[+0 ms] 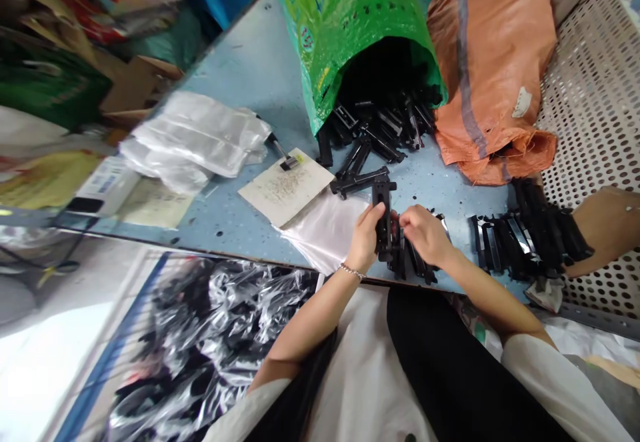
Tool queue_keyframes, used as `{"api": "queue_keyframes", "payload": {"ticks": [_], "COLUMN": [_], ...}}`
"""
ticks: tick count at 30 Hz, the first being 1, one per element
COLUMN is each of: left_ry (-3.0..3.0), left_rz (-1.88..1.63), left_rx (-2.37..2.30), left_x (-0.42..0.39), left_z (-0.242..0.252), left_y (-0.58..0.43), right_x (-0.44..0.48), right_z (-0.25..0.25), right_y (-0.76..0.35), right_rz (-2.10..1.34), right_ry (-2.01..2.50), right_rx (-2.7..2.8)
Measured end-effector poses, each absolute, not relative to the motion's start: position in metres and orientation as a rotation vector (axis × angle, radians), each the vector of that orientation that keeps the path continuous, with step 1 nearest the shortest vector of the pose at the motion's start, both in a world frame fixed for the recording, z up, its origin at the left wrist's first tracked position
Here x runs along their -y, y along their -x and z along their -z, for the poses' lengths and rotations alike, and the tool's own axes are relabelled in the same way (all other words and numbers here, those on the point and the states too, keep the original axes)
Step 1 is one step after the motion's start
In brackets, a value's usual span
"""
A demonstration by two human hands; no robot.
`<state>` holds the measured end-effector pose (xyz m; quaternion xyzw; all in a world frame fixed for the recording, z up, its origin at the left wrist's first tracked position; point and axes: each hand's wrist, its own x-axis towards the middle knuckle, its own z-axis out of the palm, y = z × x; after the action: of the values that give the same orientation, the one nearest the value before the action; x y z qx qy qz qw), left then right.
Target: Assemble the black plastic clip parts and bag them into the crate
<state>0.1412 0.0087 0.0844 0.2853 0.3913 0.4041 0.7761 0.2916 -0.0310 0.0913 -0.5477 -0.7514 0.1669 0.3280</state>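
A black plastic part (383,212) is being clamped by the left hand (366,237), the right hand (423,232) being held just beside it.

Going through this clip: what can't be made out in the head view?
In the head view:
The black plastic part: its middle is hidden by the left hand and right hand.
The green woven bag: its inside is too dark to see.
The handwriting on the card: too small to read.
The forearm at right: cut off by the picture's edge, so its owner is unseen.
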Motion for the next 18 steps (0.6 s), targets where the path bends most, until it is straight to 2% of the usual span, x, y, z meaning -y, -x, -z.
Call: {"api": "queue_keyframes", "payload": {"ticks": [3,6,12,15,18], "left_ry": [-0.597,-0.629,-0.673,-0.832,-0.965], "left_rz": [-0.838,-0.795,-0.879,-1.029,-0.967], "left_rx": [-0.817,-0.829,-0.969,-1.095,-1.162], "left_x": [-0.009,0.001,0.012,0.008,0.009], "left_z": [-0.086,-0.081,-0.062,-0.042,-0.016], "left_y": [-0.138,-0.140,-0.135,-0.119,-0.103], "right_x": [0.054,0.061,0.063,0.047,-0.001], "right_z": [-0.079,-0.069,-0.057,-0.056,-0.059], "right_y": [-0.288,-0.286,-0.274,-0.266,-0.266], "right_rz": [0.010,0.167,0.161,-0.077,-0.343], "right_ry": [1.249,1.146,1.138,1.170,1.241], "right_rx": [2.196,2.213,2.282,2.342,2.341]}}
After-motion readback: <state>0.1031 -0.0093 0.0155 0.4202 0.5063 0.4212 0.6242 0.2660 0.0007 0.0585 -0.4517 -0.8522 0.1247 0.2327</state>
